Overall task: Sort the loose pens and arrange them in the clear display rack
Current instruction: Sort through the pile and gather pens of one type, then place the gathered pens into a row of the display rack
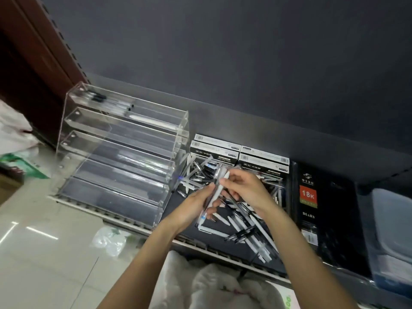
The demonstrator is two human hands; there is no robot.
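A clear tiered display rack (124, 152) stands on the dark shelf at the left; its top tier holds a few black-and-clear pens (111, 102), and a white pen lies in the second tier. A pile of loose pens (243, 219) lies on the shelf to the right of the rack. Over the pile, my left hand (191, 208) grips a bundle of pens (215, 195), white and clear ones. My right hand (245, 188) pinches the upper end of that bundle.
Black-and-white pen boxes (240, 155) are stacked behind the pile. A black diary pack (318, 208) lies to the right, then a blue-grey plastic bin (392, 230). The shelf's front edge (133, 224) runs diagonally. White plastic bags lie on the tiled floor below.
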